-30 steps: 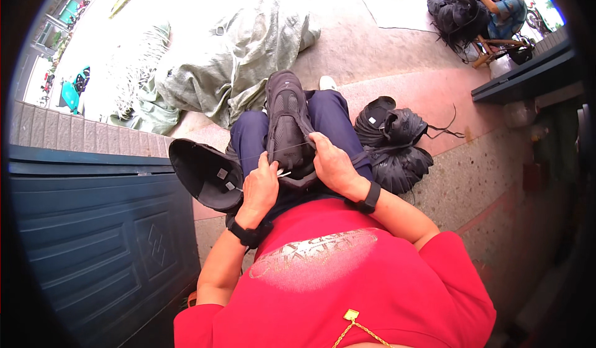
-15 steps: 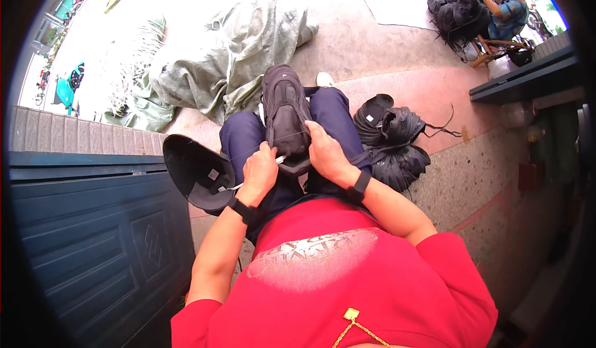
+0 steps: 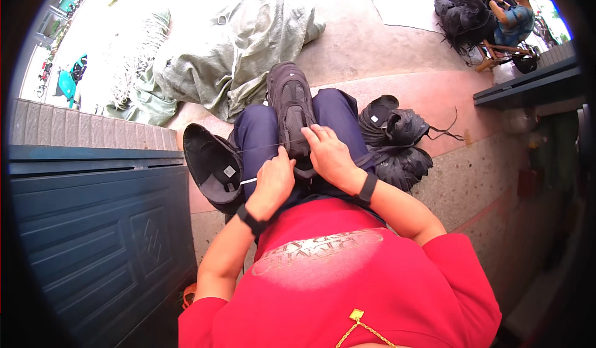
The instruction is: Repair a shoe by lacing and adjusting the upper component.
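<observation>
A black shoe (image 3: 292, 93) with mesh panels lies lengthwise between my knees, its toe pointing away from me. My right hand (image 3: 331, 157) grips its near right side, fingers laid over the upper. Close to the shoe's near left edge, my left hand (image 3: 273, 177) is closed, index finger forward. A thin white stick (image 3: 248, 181) sticks out from the left side of that hand; the rest of it is hidden. Fine thread (image 3: 264, 147) stretches across my left thigh to the shoe. Beside my left knee sits a black shoe upper (image 3: 214, 165), its opening showing a white label.
Stacked black shoe uppers (image 3: 397, 138) with loose laces lie right of my legs. A grey-green woven sheet (image 3: 217, 56) covers something ahead. A blue panelled door (image 3: 99, 236) stands left, a dark ledge (image 3: 528, 84) right. Far right, another person (image 3: 516, 19) sits by a black pile.
My right hand has shifted its fingers further onto the shoe's upper. The left hand has moved slightly right, and the white stick no longer shows beyond its fingertips.
</observation>
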### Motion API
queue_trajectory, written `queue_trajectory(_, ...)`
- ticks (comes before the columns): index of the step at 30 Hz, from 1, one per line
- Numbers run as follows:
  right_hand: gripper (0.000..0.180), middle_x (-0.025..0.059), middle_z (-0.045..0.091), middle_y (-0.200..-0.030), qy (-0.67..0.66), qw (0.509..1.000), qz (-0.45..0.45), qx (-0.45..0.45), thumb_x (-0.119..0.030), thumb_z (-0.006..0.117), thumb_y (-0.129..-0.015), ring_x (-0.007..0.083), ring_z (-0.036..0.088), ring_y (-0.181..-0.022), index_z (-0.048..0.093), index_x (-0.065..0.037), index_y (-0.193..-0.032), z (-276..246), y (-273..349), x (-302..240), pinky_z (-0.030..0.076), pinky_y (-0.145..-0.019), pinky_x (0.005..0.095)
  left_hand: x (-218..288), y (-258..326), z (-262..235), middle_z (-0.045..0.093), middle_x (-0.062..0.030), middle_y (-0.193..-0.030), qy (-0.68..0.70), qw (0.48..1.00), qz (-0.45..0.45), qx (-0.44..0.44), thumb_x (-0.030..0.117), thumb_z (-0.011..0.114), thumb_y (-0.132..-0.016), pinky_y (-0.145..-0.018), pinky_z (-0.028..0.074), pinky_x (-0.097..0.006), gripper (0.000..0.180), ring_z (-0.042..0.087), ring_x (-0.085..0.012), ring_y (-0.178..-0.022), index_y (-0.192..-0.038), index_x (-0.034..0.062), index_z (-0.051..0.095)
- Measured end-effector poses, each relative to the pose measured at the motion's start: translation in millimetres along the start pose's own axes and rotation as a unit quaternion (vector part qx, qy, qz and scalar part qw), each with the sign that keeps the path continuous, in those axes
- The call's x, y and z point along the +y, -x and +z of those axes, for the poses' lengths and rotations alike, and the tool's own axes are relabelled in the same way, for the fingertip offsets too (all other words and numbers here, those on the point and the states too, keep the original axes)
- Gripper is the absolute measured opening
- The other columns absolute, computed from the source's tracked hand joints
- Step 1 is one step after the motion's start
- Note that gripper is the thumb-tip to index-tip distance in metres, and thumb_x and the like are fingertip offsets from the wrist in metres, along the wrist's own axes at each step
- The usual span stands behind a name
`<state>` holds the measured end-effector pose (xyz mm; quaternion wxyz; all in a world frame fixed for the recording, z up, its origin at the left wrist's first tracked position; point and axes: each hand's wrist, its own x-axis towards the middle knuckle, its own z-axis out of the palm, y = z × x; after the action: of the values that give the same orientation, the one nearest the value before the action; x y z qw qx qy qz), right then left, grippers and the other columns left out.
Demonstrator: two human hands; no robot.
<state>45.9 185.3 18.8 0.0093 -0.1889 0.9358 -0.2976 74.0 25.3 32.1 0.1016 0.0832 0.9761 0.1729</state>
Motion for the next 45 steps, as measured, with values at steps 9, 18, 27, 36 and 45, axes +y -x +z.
queue_trajectory(9, 0.022, 0.0038, 0.050, -0.083, 0.062, 0.978, -0.201, 0.009, -0.007, 0.056, -0.068, 0.0215, 0.047, -0.085, 0.056, -0.008, -0.090, -1.1, -17.4, 8.4, 0.036, -0.073, 0.0333, -39.3, -9.6, -12.7, 0.051, -0.0152, -0.105, -0.030, 0.981, 0.118, 0.154, 0.011, 0.062, -0.072, -0.090, 0.036, -0.039, 0.023, 0.042, -0.0342, -0.105, -0.093, 0.0019, 0.058)
queue_trajectory(18, 0.016, 0.0045, 0.048, -0.076, 0.009, 0.974, -0.214, -0.073, -0.003, 0.054, -0.064, 0.0223, 0.048, -0.079, 0.057, -0.011, -0.078, 0.3, 31.1, 30.3, 0.036, -0.070, 0.0333, -7.7, 14.5, 9.7, 0.052, -0.0068, -0.063, -0.096, 0.967, 0.231, 0.040, 0.012, 0.057, -0.071, -0.057, 0.045, -0.033, 0.013, 0.052, -0.0235, -0.067, -0.061, 0.0057, 0.054)
queue_trajectory(27, 0.016, 0.0122, 0.058, -0.079, -0.152, 0.987, -0.036, 0.048, -0.013, 0.056, -0.078, 0.0295, 0.057, -0.073, 0.054, -0.004, -0.092, -1.6, 14.7, 31.7, 0.046, -0.061, 0.0392, -5.6, -18.8, -8.4, 0.050, -0.0088, -0.074, -0.036, 0.986, 0.133, 0.089, 0.013, 0.060, -0.072, -0.058, 0.045, -0.036, 0.018, 0.055, -0.0265, -0.071, -0.086, 0.0062, 0.052)
queue_trajectory(36, 0.023, 0.0181, 0.058, -0.072, -0.049, 0.996, 0.066, 0.035, -0.019, 0.053, -0.078, 0.0338, 0.058, -0.067, 0.052, 0.000, -0.091, 10.1, -5.5, 29.1, 0.047, -0.060, 0.0425, 2.4, -54.5, -8.5, 0.051, -0.0040, -0.072, -0.158, 0.950, 0.262, 0.064, 0.022, 0.069, -0.053, -0.061, 0.038, -0.032, 0.031, 0.049, -0.0208, -0.077, -0.074, 0.0100, 0.050)
queue_trajectory(45, 0.022, 0.0226, 0.058, -0.075, -0.148, 0.987, 0.054, 0.022, -0.016, 0.051, -0.079, 0.0380, 0.057, -0.074, 0.052, 0.001, -0.093, 2.8, -5.4, 39.9, 0.045, -0.065, 0.0448, -4.6, -53.7, 0.2, 0.053, -0.0055, -0.067, -0.179, 0.931, 0.316, 0.035, 0.011, 0.060, -0.062, -0.062, 0.040, -0.032, 0.011, 0.050, -0.0223, -0.078, -0.070, 0.0067, 0.054)
